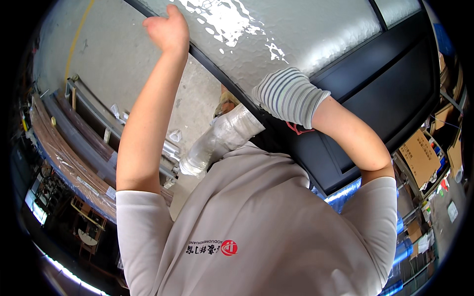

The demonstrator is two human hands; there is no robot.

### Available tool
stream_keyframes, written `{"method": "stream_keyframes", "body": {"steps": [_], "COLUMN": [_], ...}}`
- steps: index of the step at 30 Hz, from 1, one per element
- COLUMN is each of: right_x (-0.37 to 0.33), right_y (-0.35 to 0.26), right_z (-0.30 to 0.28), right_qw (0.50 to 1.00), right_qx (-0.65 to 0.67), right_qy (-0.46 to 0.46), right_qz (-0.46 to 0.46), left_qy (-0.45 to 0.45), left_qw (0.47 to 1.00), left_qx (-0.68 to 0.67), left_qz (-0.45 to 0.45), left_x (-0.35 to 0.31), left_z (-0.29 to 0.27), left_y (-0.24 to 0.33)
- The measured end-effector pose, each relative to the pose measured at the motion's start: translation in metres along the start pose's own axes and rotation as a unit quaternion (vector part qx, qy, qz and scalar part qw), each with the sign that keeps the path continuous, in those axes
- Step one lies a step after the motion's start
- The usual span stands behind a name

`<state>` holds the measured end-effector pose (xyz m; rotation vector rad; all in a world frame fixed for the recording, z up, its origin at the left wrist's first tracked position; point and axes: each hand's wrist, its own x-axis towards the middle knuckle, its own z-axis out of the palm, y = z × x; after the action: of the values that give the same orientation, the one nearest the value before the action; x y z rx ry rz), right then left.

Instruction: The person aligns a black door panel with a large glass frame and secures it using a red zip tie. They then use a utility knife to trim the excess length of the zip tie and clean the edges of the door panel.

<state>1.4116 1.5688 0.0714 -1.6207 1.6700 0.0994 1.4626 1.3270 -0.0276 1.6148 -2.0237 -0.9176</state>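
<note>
left hand (169, 30): at door (380, 103) edge
gloved right hand (291, 96): over door
fingers: cannot tell opening or hold, either hand

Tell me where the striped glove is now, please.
In the head view, the striped glove is right of centre, on the right hand, beside where the textured glass meets the black panel.

left grip (170, 30): bare, beside dark frame (212, 68) | right grip (280, 91): striped glove (303, 104), over textured glass (296, 24) | wrapped strips (74, 154): left side
</note>
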Motion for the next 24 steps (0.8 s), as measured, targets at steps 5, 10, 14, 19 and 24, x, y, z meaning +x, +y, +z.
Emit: {"method": "stream_keyframes", "body": {"steps": [5,10,14,19,24], "right_x": [-0.001,-0.004,-0.006,0.000,0.004], "right_y": [-0.004,0.012,0.012,-0.004,0.022], "right_z": [0.005,0.004,0.007,-0.001,0.006], "right_qw": [0.998,0.996,0.998,0.994,0.975], "right_qx": [-0.023,0.079,0.052,0.058,0.198], "right_qy": [0.056,0.025,0.033,-0.024,-0.033], "right_qz": [-0.026,-0.014,0.031,0.090,-0.091], "left_qy": [0.023,0.026,0.014,-0.001,0.011], "left_qw": [1.000,0.999,1.000,1.000,1.000], "left_qx": [0.007,0.020,-0.014,-0.024,-0.020], "left_qz": [0.017,0.010,-0.006,-0.017,-0.004], "left_x": [-0.001,-0.002,-0.009,-0.015,-0.014], "left_z": [0.001,-0.001,-0.004,-0.008,-0.007], "left_y": [0.001,0.002,0.010,0.020,0.017]}}
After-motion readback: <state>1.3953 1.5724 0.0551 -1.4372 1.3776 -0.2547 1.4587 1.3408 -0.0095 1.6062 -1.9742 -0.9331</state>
